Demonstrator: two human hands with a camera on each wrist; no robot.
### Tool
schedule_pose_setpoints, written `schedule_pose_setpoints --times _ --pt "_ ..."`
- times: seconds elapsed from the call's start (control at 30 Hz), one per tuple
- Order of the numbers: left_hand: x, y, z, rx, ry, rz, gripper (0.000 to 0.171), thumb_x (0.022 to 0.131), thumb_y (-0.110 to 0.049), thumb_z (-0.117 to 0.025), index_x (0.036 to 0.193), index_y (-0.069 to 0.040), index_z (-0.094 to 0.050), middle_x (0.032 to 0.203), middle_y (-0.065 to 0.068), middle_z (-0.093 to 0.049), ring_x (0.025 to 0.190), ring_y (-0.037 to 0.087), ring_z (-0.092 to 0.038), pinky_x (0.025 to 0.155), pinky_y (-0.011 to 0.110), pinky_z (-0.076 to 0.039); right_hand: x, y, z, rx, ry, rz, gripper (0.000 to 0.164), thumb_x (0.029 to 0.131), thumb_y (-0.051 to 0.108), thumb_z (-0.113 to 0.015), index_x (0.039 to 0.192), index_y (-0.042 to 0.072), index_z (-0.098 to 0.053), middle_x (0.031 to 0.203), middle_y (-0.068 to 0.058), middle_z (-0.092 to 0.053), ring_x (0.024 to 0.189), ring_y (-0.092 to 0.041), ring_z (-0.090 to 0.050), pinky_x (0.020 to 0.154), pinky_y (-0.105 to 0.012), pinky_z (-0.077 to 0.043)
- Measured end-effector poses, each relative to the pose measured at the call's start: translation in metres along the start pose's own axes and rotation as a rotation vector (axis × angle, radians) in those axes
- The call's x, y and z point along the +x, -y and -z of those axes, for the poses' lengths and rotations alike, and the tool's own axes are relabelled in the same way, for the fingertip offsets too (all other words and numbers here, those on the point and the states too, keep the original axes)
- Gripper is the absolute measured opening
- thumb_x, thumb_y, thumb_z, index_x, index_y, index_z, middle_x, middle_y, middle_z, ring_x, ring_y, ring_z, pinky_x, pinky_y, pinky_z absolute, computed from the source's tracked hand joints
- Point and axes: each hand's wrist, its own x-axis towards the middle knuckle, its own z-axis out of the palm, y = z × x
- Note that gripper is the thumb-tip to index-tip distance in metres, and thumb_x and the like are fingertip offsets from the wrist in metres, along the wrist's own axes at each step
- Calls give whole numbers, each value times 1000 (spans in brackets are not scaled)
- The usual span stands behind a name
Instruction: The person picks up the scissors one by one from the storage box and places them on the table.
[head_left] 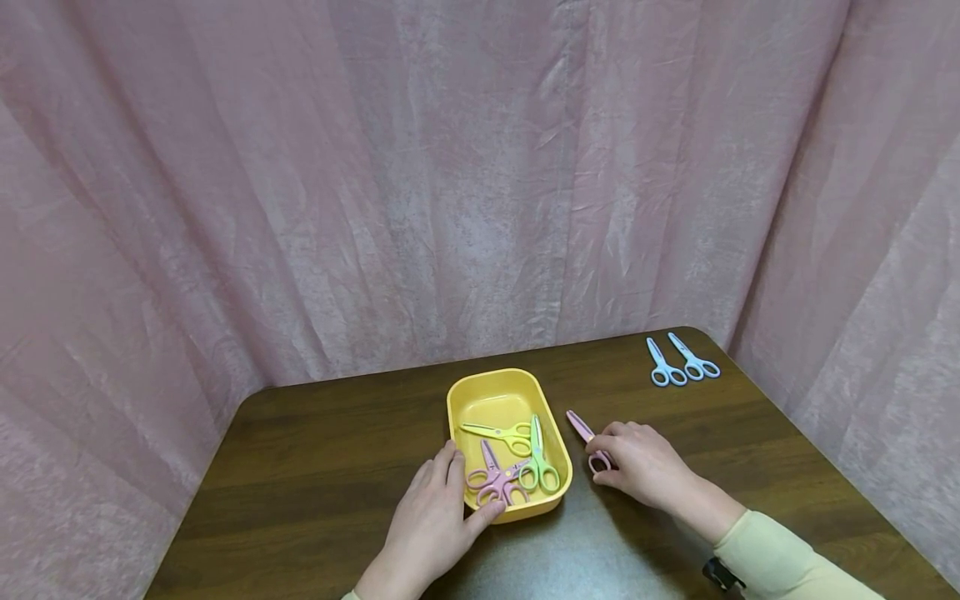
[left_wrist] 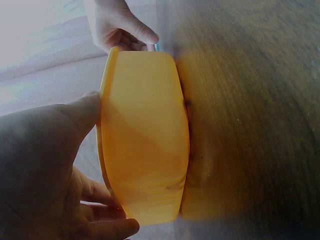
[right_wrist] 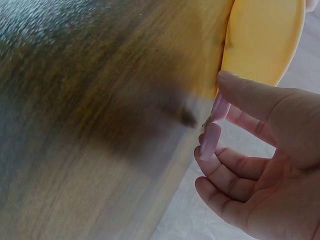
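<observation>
Surface: wide stretch left of yellow tray, out to rounded far-left corner; two blue scissors near far-right corner. Pink scissors: just right of tray, pinched in right hand. Left hand: spread, touching tray's near-left rim.

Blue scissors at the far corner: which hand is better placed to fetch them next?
Probably the right hand: it's nearer the blue scissors, though it holds pink scissors; the left hand is across the yellow tray, touching its rim.

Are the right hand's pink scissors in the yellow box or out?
Out. The pink loop-handled scissors held by the right hand are beside the yellow rectangular box.
</observation>
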Motion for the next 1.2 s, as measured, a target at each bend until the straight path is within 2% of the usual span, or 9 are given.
schedule_pose_setpoints --times 0.93,1.07,1.2 --pt "0 0 0 0 15 8 94 100 -68 -71 154 7 -54 161 27 -50 142 45 -56 116 55 -50 -2 -8 -11 -2 26 -2 34 78 31 -101 104 24 -81 96 5 -67 80 -17 -62 68 -40 -51" --pt "0 1 -1 4 11 2 93 100 -67 -72 153 7 -55 160 27 -51 141 45 -56 115 54 -50 -3 -8 -11 -22 31 13 37 79 31 -101 109 22 -81 99 5 -66 83 -19 -62 69 -40 -51" --pt "0 1 -1 8 10 -3 92 100 -67 -72 152 7 -55 159 27 -52 140 44 -57 114 54 -51 -7 -4 -9 -63 17 42 41 80 32 -99 114 18 -80 108 -1 -67 92 -25 -65 74 -46 -55"
